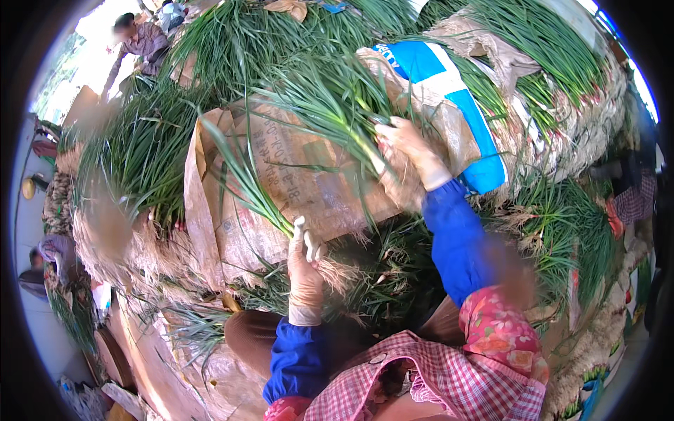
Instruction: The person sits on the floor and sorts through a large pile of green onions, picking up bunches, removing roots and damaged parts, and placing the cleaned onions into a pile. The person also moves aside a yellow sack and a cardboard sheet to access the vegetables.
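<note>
My left hand (pixel 305 279), in a pale glove, is shut around a small bunch of green onions (pixel 263 208). Their white lower stems show at the fingers, pale roots hang to the right, and the leaves point up and left. Farther forward, my right hand (pixel 405 142), also gloved, has its fingers curled around stalks at the right side of a loose pile of green onions (pixel 337 108). That pile lies on a brown woven sack (pixel 316 168) bearing print. Its leaves fan out to the upper left. The right palm is hidden.
A blue and white sack (pixel 476 142) lies right of my right hand. Stacked green onions (pixel 547 47) rise beyond it, with more at left (pixel 131 152). Loose onions and roots (pixel 389 263) cover the ground by my knees. Another person (pixel 142 42) bends at the far left.
</note>
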{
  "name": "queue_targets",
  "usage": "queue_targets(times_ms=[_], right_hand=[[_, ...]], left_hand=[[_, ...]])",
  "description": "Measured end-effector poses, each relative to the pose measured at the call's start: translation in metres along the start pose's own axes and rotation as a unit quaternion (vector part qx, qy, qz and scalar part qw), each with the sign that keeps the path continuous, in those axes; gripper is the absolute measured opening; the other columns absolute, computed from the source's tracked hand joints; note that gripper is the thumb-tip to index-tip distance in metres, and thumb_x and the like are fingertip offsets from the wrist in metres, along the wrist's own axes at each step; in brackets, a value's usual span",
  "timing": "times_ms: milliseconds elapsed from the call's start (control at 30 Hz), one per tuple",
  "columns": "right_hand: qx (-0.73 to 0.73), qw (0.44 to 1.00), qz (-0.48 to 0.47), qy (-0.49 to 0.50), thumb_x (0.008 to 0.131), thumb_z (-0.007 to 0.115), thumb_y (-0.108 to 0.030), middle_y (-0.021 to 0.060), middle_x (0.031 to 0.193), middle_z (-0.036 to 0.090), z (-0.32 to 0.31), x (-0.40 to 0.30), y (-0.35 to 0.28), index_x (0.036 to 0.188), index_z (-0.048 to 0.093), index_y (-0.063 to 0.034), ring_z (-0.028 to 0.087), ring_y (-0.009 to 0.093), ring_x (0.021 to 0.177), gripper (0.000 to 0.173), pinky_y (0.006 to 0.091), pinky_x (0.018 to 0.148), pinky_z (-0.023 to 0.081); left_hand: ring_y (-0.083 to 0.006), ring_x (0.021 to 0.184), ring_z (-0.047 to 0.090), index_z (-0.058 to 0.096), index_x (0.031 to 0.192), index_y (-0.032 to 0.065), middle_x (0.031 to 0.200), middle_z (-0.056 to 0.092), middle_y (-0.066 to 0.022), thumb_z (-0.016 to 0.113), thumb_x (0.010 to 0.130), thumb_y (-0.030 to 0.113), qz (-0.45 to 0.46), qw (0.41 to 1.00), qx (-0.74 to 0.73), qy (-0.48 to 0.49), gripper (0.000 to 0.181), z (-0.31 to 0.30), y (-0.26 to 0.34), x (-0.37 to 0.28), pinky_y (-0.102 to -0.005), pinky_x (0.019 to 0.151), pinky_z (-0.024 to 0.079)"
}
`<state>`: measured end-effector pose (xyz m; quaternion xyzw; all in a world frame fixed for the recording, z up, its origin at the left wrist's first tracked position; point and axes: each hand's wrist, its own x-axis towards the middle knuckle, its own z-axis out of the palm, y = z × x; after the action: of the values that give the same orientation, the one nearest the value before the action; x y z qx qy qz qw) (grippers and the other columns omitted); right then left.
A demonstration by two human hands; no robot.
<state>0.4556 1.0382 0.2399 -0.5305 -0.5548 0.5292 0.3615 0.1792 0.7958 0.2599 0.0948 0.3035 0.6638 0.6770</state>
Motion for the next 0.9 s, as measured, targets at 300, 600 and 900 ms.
queue_targets(times_ms=[300, 600, 900], right_hand=[[-0.459, 0.882, 0.002, 0.109, 0.078, 0.071, -0.053, 0.0193, 0.098, 0.069, 0.007, -0.072, -0.02, 0.111, 0.063, -0.0004, 0.067, 0.033, 0.09, 0.063, 0.0407, 0.08, 0.052], [0.174, 0.971, -0.165, -0.016, 0.089, 0.063, -0.009, 0.0005, 0.107, 0.063, 0.054, -0.104, -0.053, 0.129, 0.052, -0.0045, 0.058, 0.007, 0.08, 0.042, 0.0247, 0.066, 0.048], [-0.347, 0.921, 0.013, 0.176, 0.089, 0.069, -0.028, 0.0133, 0.116, 0.063, -0.105, -0.098, -0.099, 0.117, 0.058, 0.0022, 0.064, 0.024, 0.095, 0.043, 0.0343, 0.082, 0.054]], left_hand=[[-0.0088, 0.036, 0.029, 0.057, 0.113, 0.0053, 0.054, 0.041, 0.0011, 0.048, 0.102, 0.028, -0.043, 0.998, 0.041, -0.019, 0.026, 0.013, -0.018, 0.009, -0.0236, 0.037, 0.028], [-0.0081, 0.044, 0.037, 0.06, 0.114, 0.0042, 0.068, 0.055, -0.0003, 0.053, 0.099, 0.022, -0.057, 0.997, 0.041, 0.031, 0.024, 0.005, -0.021, 0.011, -0.0242, 0.042, 0.03], [-0.0073, 0.041, 0.036, 0.063, 0.115, 0.006, 0.058, 0.046, 0.0013, 0.054, 0.098, 0.025, 0.054, 0.998, 0.035, -0.004, 0.027, 0.013, 0.016, -0.009, -0.0211, 0.038, 0.03]])
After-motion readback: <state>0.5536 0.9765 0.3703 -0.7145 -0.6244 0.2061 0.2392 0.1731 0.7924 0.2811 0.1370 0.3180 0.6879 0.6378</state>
